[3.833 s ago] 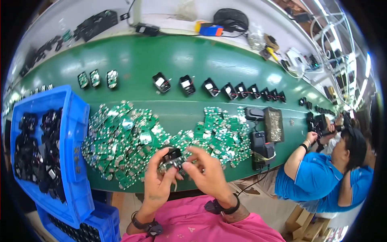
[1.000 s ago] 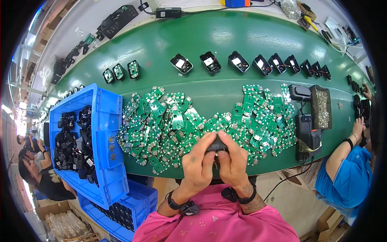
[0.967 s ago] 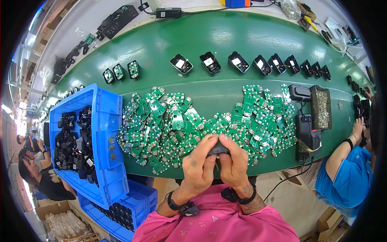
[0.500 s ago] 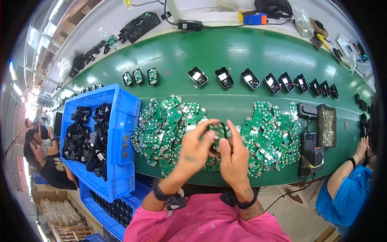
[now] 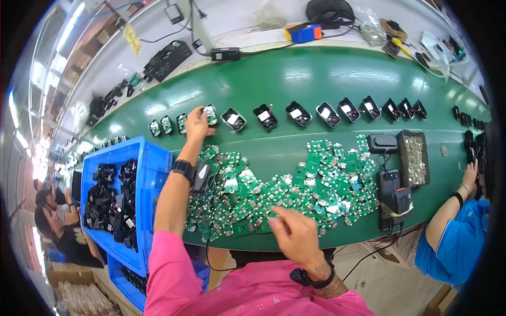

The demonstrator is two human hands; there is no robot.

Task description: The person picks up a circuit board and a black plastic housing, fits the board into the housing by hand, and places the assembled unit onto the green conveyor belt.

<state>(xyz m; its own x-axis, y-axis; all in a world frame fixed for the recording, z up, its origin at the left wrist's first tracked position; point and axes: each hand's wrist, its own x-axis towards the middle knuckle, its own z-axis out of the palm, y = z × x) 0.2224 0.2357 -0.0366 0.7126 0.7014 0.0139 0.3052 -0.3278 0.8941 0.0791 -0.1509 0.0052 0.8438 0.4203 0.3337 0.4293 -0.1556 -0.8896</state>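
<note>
My left hand [image 5: 197, 125] reaches out to the row of cases. Its fingers close on a small black case with a green circuit board [image 5: 210, 115] in its opening, standing on the green table. Near the table's front edge hovers my right hand [image 5: 296, 234], thumb and forefinger a little apart, nothing seen between them. In front of it spreads a heap of loose green circuit boards [image 5: 295, 190]. Right of the held case stand several open black cases with wires and white labels, the nearest one a black case [image 5: 233, 120]. Further cases with boards [image 5: 166, 125] stand to the left.
A blue crate [image 5: 150, 197] of black parts stands at the left. Right of the boards are a black powered device [image 5: 394, 197] and a tray of small metal parts [image 5: 414, 160]. A co-worker's arm [image 5: 448, 216] rests at the far right; other people sit at left.
My hands have parted. The left has carried the board-filled case from over the heap to the row at upper left; the right has dropped back toward the table's front edge. The view has shifted.
</note>
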